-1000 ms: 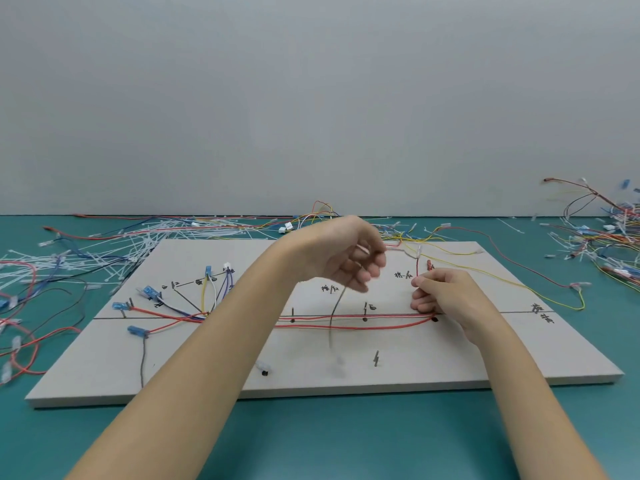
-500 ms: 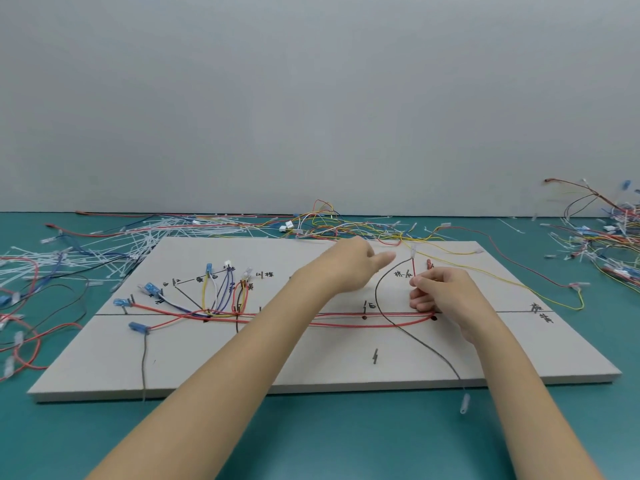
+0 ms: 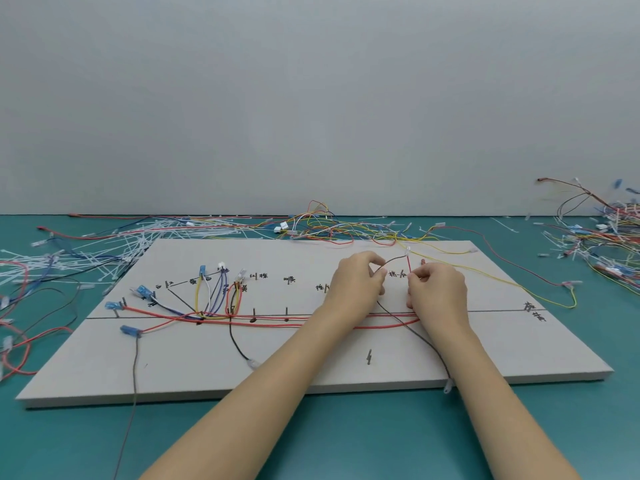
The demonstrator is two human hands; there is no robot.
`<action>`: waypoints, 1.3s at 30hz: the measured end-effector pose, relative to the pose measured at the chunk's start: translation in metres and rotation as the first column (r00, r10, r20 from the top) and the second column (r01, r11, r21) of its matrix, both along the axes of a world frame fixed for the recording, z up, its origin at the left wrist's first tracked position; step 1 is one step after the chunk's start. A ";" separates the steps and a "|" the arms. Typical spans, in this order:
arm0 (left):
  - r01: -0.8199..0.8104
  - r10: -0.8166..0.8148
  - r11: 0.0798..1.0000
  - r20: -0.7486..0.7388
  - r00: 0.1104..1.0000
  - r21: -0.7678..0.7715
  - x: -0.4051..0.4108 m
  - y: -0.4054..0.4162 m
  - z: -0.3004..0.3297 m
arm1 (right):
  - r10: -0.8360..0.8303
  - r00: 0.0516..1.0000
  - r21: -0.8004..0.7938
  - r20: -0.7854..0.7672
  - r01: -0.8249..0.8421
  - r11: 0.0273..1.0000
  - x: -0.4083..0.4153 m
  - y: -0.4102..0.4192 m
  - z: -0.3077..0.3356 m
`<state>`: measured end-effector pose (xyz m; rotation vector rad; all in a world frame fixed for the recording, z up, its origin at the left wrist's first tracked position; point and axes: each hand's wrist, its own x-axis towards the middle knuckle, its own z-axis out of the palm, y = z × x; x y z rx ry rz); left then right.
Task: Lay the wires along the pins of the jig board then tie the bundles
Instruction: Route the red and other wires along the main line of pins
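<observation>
While the left hand [image 3: 358, 282] pinches the dark wire [image 3: 420, 336] and the right hand [image 3: 437, 289] pinches the red wire [image 3: 409, 264] at the jig board's [image 3: 519, 348] two o'clock, a tug could drag the dark wire's loose five-o'clock tail across the laid red run.

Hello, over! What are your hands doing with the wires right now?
Left hand pinching dark wire. Right hand pinching red wire. Both over jig board. Nothing blocking.

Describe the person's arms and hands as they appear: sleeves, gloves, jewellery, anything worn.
Both forearms are bare from the bottom edge of the picture up to the wrists; no sleeves show. The left hand and right hand wear no gloves. No watch, ring, bracelet or marking is visible on either.
</observation>
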<state>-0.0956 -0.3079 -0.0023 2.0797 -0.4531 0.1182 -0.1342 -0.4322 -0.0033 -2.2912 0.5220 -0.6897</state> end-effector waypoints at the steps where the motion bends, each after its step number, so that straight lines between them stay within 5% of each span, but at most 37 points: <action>1: -0.007 0.007 1.000 0.005 1.000 -0.005 0.000 0.001 -0.001 | -0.026 1.000 -0.041 0.005 0.026 0.999 0.001 0.001 0.000; 27: -0.017 0.003 0.982 0.073 0.997 0.190 -0.014 0.018 0.009 | -0.110 0.979 -0.415 -0.171 0.030 0.910 0.011 0.009 0.000; 39: -0.057 0.041 0.980 0.084 0.996 0.189 -0.016 0.010 0.010 | -0.120 0.982 -0.403 -0.147 0.051 0.914 0.017 -0.004 -0.007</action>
